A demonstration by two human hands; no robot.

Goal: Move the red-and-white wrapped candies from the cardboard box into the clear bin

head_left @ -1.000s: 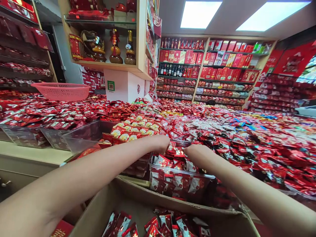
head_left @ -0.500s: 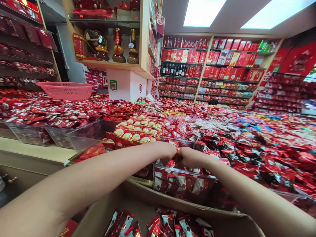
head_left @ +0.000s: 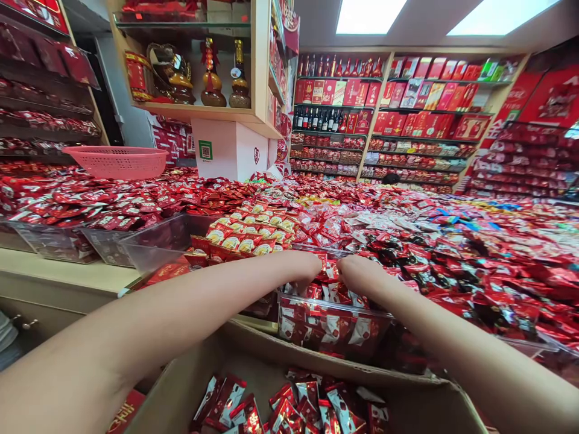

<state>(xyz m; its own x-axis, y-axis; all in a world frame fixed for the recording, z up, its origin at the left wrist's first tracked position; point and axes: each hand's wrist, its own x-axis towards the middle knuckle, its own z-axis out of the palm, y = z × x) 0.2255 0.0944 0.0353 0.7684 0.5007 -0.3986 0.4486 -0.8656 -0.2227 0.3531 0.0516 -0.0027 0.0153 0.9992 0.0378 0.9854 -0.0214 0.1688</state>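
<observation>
My left hand (head_left: 310,267) reaches into a clear plastic bin (head_left: 335,308) of small red-and-white candy packets (head_left: 332,328). Its bent fingers point down among the packets and their tips are hidden. Close by on the right, my right hand (head_left: 355,269) dips into the same bin, wrist raised, with its fingers out of sight behind the back of the hand. A narrow gap with red packets separates the two hands. Below my forearms stands an open cardboard box (head_left: 335,364) with loose red-and-white packets (head_left: 289,416) lying in it.
Left of the bin sits another clear bin (head_left: 156,241) with gold-and-red packets (head_left: 246,232). Heaps of red packets (head_left: 488,271) spread to the right. A pink basket (head_left: 120,164) rests on the packets at the left. Shelves (head_left: 377,108) with bottles and boxes line the back wall.
My hands were together over the bin; now they are a little apart, the right one shifted to the right. The view has tipped slightly downward.
</observation>
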